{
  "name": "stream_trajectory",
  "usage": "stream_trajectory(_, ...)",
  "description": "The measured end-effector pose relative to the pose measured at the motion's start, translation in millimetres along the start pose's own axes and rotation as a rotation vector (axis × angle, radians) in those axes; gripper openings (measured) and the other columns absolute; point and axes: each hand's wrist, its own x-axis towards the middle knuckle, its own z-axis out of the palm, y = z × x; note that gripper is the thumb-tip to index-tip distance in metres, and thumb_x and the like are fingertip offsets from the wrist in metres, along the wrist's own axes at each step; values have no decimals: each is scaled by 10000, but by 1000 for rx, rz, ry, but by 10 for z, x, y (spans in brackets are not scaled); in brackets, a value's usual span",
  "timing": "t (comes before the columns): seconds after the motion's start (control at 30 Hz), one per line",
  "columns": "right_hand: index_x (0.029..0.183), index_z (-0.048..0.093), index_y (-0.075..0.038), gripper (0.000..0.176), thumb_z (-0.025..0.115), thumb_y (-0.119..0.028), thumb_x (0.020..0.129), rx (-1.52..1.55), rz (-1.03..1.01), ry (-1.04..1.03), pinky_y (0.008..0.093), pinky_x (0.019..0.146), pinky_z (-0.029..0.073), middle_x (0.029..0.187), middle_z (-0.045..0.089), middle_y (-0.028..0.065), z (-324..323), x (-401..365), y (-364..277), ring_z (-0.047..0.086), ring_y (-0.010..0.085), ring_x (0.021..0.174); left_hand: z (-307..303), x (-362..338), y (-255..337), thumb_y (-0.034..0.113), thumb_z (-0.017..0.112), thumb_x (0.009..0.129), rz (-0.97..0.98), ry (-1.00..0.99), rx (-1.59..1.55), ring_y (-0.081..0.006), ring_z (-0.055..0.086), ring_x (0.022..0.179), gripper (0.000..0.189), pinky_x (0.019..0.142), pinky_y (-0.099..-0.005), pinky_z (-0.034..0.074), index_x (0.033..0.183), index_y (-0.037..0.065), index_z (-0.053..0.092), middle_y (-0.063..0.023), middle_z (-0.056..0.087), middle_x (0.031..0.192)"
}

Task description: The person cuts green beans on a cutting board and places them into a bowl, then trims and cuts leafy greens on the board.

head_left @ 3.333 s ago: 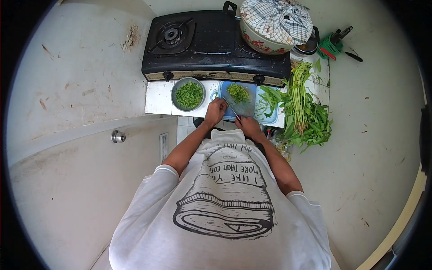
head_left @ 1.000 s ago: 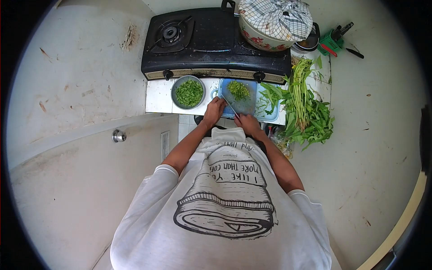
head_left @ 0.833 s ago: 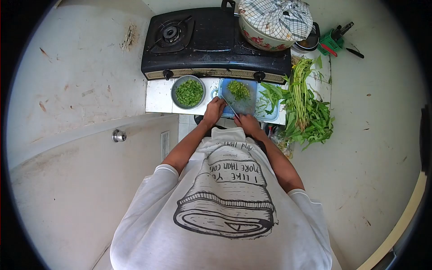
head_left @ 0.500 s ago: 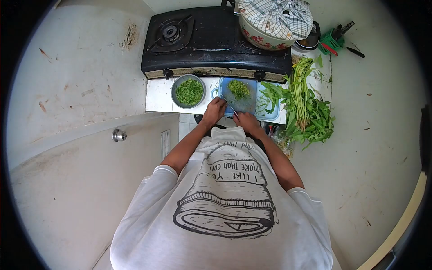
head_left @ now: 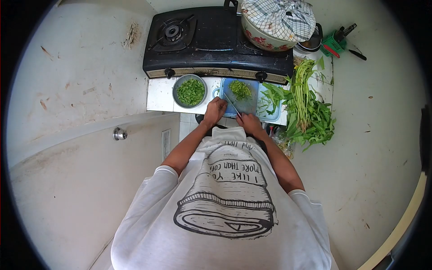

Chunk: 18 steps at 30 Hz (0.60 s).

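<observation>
My right hand [head_left: 250, 123] is wrapped round the handle of a knife [head_left: 232, 104], whose blade points up and left over the near part of a blue cutting board [head_left: 248, 106]. My left hand [head_left: 216, 109] is closed at the board's near left edge, close to the blade tip; whatever its fingers hold is hidden. A small heap of chopped greens [head_left: 240, 90] lies on the board beyond the knife. Left of the board, a grey bowl [head_left: 174, 99] holds more finely chopped greens. Loose leaves [head_left: 271, 100] lie at the board's right side.
A bundle of long-stemmed leafy greens [head_left: 306, 96] hangs over the counter's right end. Behind the board stands a black gas stove [head_left: 216, 57] bearing a cloth-covered pot [head_left: 270, 43]. A green basket of utensils [head_left: 333, 44] and another knife [head_left: 357, 55] are at the back right.
The knife blade has shifted slightly, showing more of its length, and my right hand has moved a little right and nearer to me. The whole view has drifted slightly.
</observation>
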Motion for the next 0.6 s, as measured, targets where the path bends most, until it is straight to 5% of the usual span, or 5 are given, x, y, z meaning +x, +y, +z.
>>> stream_trajectory(0.6,960,732,3,478,520,-421,1021,-66,4,-72,552,804,577,868,723,284,-42,37,-96,721,458,822,6,-1,-4,-27,682,861,1,19,-16,-322,695,798,88,747,-407,555,942,-26,716,-172,667,893)
